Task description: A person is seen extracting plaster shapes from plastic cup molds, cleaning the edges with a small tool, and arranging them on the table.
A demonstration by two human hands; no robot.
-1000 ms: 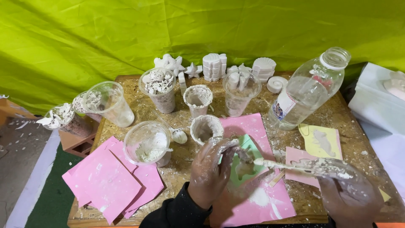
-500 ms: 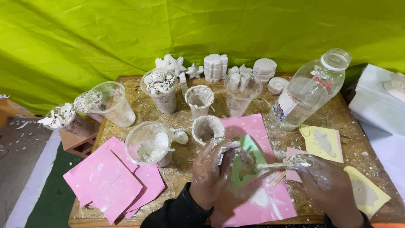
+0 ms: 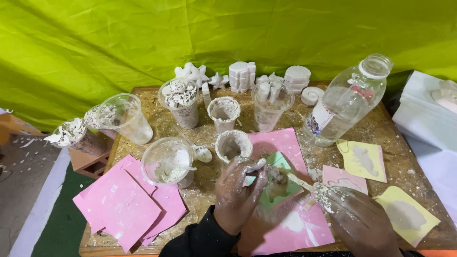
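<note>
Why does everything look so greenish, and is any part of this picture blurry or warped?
Head view: light off the green backdrop tints the scene evenly, with soft shadows only. The right hand is slightly motion-smeared, while the left hand and the cups are sharper. The clear bottle shows mild glare, and the table edges bow slightly from the wide lens.

Beside the plain pink square paper sheets (image 3: 126, 204), a pale green flat mould (image 3: 276, 183) is smeared white, and the yellow-green cloth backdrop (image 3: 228, 33) is unpatterned.
</note>
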